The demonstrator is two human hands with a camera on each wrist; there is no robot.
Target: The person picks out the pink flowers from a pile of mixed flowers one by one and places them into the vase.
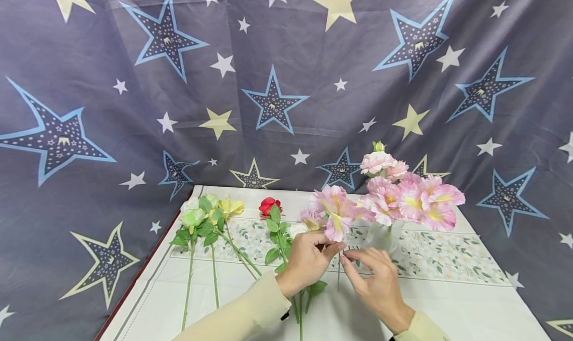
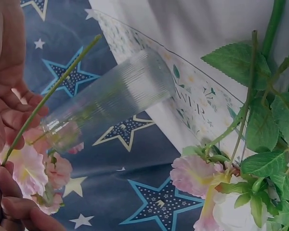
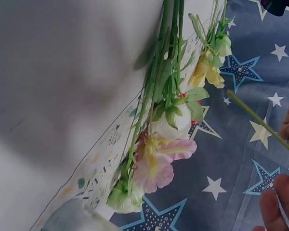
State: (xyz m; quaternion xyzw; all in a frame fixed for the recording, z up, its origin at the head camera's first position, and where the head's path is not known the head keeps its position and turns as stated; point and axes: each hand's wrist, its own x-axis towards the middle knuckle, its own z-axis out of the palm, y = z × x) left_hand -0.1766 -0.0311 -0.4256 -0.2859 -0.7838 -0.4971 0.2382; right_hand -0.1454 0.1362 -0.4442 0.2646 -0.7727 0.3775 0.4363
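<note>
My left hand pinches the green stem of a pink artificial flower, just below its bloom. The stem's cut end points down, above the table. My right hand is beside the stem, its fingers loosely bent and not closed round it; in the left wrist view its fingertips are close to the stem, and contact is unclear. Right of the held flower, a clear ribbed vase stands upright with pink flowers in it, their blooms spreading above the rim.
Left of my hands lie a red rose and a white rose, with another pink flower beside them. Farther left are pale green roses and a yellow flower. A patterned runner crosses the white table before a starry curtain.
</note>
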